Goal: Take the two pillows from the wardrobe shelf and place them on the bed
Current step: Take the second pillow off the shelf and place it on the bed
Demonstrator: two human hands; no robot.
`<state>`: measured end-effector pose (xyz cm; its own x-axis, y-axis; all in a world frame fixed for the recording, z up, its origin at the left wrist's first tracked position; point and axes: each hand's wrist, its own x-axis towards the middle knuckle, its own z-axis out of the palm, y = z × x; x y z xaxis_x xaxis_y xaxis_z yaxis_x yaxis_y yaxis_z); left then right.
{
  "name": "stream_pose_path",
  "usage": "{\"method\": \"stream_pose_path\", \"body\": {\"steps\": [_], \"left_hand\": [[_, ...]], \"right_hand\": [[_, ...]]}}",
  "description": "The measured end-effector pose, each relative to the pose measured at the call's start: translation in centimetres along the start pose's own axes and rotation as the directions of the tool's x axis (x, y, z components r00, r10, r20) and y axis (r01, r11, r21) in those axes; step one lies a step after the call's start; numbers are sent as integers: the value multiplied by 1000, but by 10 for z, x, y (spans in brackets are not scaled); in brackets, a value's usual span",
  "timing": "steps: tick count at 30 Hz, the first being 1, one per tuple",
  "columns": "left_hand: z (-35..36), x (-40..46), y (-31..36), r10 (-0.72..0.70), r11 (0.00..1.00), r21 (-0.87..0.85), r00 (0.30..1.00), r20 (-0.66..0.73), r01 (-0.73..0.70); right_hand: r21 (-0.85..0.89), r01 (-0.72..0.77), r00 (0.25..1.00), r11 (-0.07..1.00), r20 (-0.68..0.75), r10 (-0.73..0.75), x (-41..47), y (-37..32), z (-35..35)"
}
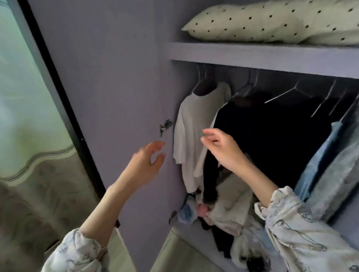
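A cream pillow with small black dots (268,21) lies on the wardrobe's upper shelf (253,55) at the top right. A second dotted pillow (341,37) peeks out beneath it at the right edge. My left hand (146,161) is raised in front of the open wardrobe door, fingers loosely spread, holding nothing. My right hand (222,147) is lifted before the hanging clothes, fingers relaxed and empty. Both hands are well below the shelf. The bed is not in view.
The open lilac wardrobe door (110,77) stands at the left. Below the shelf hang a white shirt (195,134), black garments (270,140) and a grey fleece (350,155). Piled clothes (228,213) fill the wardrobe floor. A curtain (13,105) hangs at far left.
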<state>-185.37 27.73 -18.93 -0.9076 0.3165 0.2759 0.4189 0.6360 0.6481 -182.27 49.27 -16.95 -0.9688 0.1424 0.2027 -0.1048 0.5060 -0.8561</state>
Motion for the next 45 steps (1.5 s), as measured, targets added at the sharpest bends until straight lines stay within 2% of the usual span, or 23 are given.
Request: {"method": "stream_pose_path", "body": {"steps": [6,11,14,16,19,21,23,26,28,31,35,40,45], "left_hand": [[9,122,67,261,965,-12,964,45,-261],[12,198,123,527,850,-14,850,15,-527],[12,241,154,618,786,1,786,-8,-618],[12,271,171,672,740,25,740,-30,-672],[15,317,196,752,659,92,656,-64,-746],[18,348,211,779,626,149,625,-57,-766],[20,378,225,802,587,220,596,-30,-779],[26,421,238,817,535,304,575,52,-788],[33,445,243,794,515,376,594,129,-771],[44,470,247,766,478,484,617,180,-733],[53,475,249,833,423,539,546,85,-729],[52,455,246,833,431,565,550,50,-704],[36,419,245,839,444,571,543,4,-690]], "right_hand": [[-145,58,978,988,-188,-85,65,-16,-74],[-290,65,933,955,-323,-161,106,-37,-123],[-381,52,887,923,-407,-218,131,-51,-156],[-472,53,838,880,-458,-297,147,-57,-179],[-685,-18,751,728,-490,-443,173,-64,-214],[-783,-100,724,614,-480,-495,189,-70,-238],[-835,-200,741,513,-471,-479,204,-74,-261],[-864,-314,834,392,-449,-321,222,-70,-286],[-873,-359,881,331,-434,-189,234,-61,-294],[-872,-400,880,283,-451,-148,252,-43,-297],[-861,-457,846,223,-498,-190,263,-37,-303],[-880,-450,837,153,-475,-272,251,-30,-293],[-894,-409,841,183,-447,-304,224,-41,-287]]}}
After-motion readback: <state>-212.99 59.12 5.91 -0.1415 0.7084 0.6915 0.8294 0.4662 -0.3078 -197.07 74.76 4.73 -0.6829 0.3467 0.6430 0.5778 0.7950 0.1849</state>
